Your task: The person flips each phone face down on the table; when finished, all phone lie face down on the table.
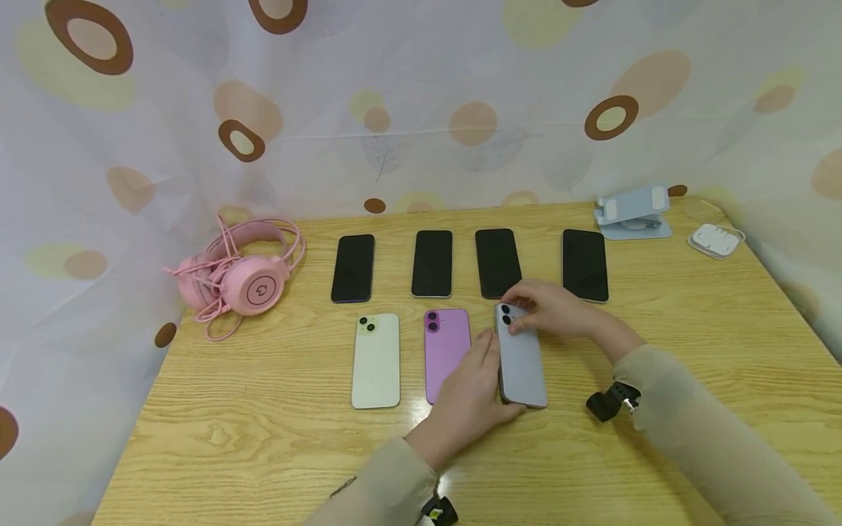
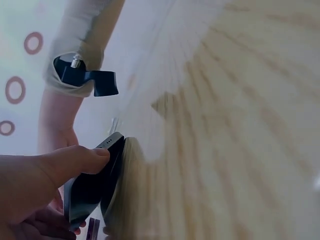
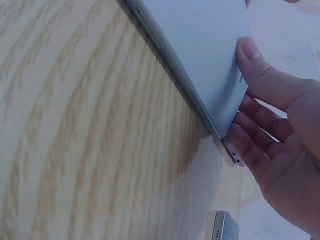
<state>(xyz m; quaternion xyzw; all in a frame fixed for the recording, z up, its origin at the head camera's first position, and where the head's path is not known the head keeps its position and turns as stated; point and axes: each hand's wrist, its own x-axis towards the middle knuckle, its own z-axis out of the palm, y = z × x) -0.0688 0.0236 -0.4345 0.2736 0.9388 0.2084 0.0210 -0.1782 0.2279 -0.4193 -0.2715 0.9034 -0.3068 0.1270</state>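
Silvery-blue, the smooth-backed phone is held at both ends, at the right end of the near row, just beside the purple phone and low over the wooden table; whether any edge is rested on the wood cannot be told. Its upper end is pinched by the right hand, with the thumb laid on the back by the camera lenses and the fingers bent round the top edge. Its lower left corner is gripped by the left hand, thumb pressed on the bottom edge, fingers close together along the long side. Judged by its look, it should be handled as a stiff, fairly light slab, slippery on the back and fragile at the glass, best taken by its opposite edges, clear of the lenses.
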